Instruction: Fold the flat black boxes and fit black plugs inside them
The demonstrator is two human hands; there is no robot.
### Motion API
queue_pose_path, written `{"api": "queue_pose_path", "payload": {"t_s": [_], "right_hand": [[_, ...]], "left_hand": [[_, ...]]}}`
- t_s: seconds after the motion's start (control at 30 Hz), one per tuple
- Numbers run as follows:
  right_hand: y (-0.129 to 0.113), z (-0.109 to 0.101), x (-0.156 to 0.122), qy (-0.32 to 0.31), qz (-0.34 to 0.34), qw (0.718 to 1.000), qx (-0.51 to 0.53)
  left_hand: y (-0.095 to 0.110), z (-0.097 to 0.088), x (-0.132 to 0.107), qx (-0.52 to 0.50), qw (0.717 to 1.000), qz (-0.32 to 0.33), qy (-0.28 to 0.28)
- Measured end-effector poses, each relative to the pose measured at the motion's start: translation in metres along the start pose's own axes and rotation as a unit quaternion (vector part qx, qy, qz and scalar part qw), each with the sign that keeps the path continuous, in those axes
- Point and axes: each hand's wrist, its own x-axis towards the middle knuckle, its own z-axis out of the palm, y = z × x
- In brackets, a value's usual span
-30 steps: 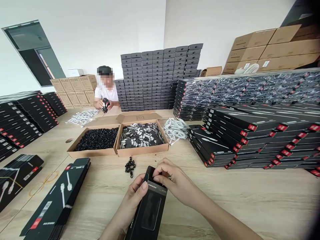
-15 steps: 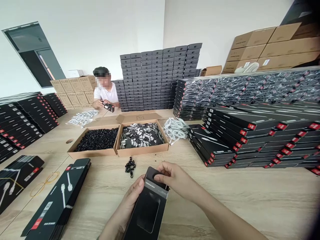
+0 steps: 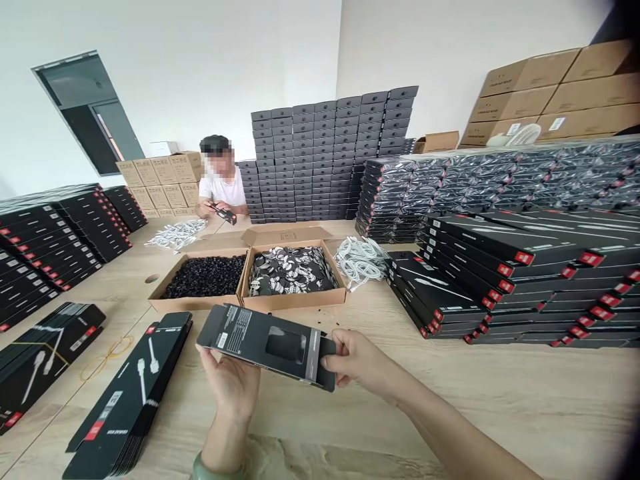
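A long black retail box (image 3: 260, 343) with a dark window and white print lies level across both my hands, above the wooden table (image 3: 500, 400). My left hand (image 3: 231, 385) cups it from below, fingers curled around its near edge. My right hand (image 3: 356, 363) pinches the box's right end flap between thumb and fingers. Just beyond the box stand two open cardboard trays: the left one (image 3: 200, 277) is full of small black parts, the right one (image 3: 293, 271) holds black-and-white packets.
Flat black sleeves (image 3: 127, 393) lie stacked at my left. Piles of finished black boxes (image 3: 525, 280) fill the right side, with more (image 3: 45, 240) at the far left. White cables (image 3: 360, 259) lie beside the trays. A person in a white shirt (image 3: 223, 190) works across the table.
The box has swung from pointing away from me, upright in my hands, to lying crosswise and level. My right hand went from pressing the top flap to gripping the right end.
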Motion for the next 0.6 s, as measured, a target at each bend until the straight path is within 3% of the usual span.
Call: {"api": "queue_pose_path", "payload": {"t_s": [0.07, 0.13, 0.23, 0.3, 0.37, 0.47, 0.53, 0.6], "right_hand": [[0.002, 0.004, -0.003, -0.020, 0.016, 0.999, -0.023], [0.002, 0.001, -0.008, -0.065, 0.038, 0.996, -0.043], [-0.004, -0.015, -0.018, -0.213, 0.045, 0.969, -0.114], [-0.010, -0.026, -0.022, -0.248, 0.004, 0.955, -0.163], [-0.015, -0.029, -0.023, -0.186, -0.062, 0.968, -0.159], [-0.015, -0.015, -0.020, -0.031, -0.137, 0.985, -0.095], [-0.011, 0.000, -0.017, 0.063, -0.145, 0.984, -0.082], [-0.007, 0.011, -0.016, 0.110, -0.138, 0.979, -0.102]], "left_hand": [[-0.002, -0.004, 0.004, 0.039, 0.997, 0.016, 0.060], [-0.008, -0.003, 0.005, 0.074, 0.994, 0.025, 0.080], [-0.021, 0.004, -0.002, 0.129, 0.989, 0.028, 0.063], [-0.032, 0.010, -0.013, 0.165, 0.986, -0.002, 0.029], [-0.043, 0.013, -0.024, 0.203, 0.977, -0.058, -0.026], [-0.053, 0.011, -0.037, 0.243, 0.958, -0.119, -0.097], [-0.056, 0.007, -0.039, 0.253, 0.951, -0.129, -0.122], [-0.058, 0.003, -0.037, 0.266, 0.949, -0.111, -0.131]]}}
